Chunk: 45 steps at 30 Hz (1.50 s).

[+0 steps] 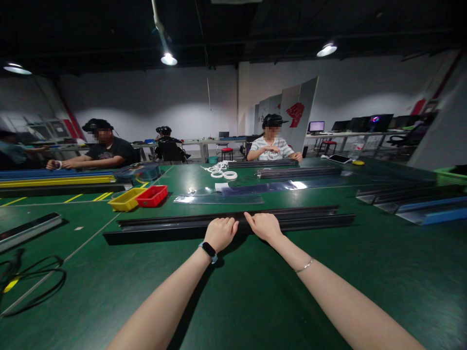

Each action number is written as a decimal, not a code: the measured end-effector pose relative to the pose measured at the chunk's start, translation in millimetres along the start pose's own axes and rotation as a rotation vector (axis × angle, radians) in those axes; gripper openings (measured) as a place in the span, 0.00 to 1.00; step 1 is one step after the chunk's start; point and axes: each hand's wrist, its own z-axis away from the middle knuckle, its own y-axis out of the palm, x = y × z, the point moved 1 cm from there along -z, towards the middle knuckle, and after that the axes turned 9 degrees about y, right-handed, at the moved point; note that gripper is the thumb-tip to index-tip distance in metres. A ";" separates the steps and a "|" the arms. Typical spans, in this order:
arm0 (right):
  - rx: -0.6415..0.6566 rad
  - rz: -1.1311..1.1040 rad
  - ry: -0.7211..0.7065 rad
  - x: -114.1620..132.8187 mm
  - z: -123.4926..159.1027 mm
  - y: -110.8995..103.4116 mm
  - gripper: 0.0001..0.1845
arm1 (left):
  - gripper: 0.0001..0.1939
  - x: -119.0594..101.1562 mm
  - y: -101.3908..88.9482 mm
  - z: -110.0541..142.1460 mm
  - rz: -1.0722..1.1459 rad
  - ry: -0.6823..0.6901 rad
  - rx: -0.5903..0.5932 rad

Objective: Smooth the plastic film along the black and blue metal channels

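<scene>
I am holding the near black rail (pixel 156 234) with the left hand (pixel 221 234) and right hand (pixel 265 226), fingers (pixel 229 225) curling over it, pressed together.

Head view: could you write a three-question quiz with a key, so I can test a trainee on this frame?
1. Fill in: the left hand and the right hand are both on a long ___ profile.
2. Choose: the watch is worn next to A) the right hand, B) the left hand, C) neither.
3. True or false: in the picture, the red bin stands to the right of the yellow bin.

Key: 1. black; 2. B; 3. true.
</scene>
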 end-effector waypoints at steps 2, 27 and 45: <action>-0.005 0.004 -0.001 0.0 -0.1 0.4 0.39 | 0.19 0.4 0.0 0.4 0.003 -0.007 0.003; 0.048 0.017 0.035 1.9 -3.2 -3.0 0.41 | 0.19 0.1 -1.0 0.4 0.009 -0.017 0.019; 0.053 0.016 0.022 0.7 -1.7 -1.9 0.38 | 0.18 0.9 0.6 1.4 -0.001 -0.007 -0.001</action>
